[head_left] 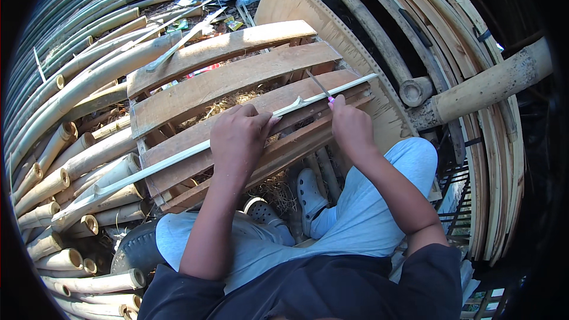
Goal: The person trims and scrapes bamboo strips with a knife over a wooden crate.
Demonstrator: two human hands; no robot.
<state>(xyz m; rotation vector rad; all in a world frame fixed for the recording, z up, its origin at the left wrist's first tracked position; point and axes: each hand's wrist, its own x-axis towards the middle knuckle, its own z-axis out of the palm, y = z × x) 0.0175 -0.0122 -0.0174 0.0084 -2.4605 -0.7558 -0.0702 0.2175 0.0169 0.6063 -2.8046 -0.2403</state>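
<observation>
A long pale bamboo strip (pixel 168 161) runs slantwise across a slatted wooden bench (pixel 237 83). Fingers of my left hand (pixel 238 134) are closed on the strip near its middle. In my right hand (pixel 351 125) is a knife (pixel 320 86) with a pink handle; its blade points up and to the left over the strip. A curled shaving (pixel 296 103) stands up from the strip between my two hands, left of the blade. The strip's right end lies beyond the knife, its left end out over the bamboo poles.
Many cut bamboo poles (pixel 71 166) are stacked along the left. A split bamboo piece (pixel 184 41) lies on the bench's far slats. Behind the bench leans a plywood sheet (pixel 296 0). Long wooden planks (pixel 492 160) and a thick bamboo pole (pixel 492 86) are on the right.
</observation>
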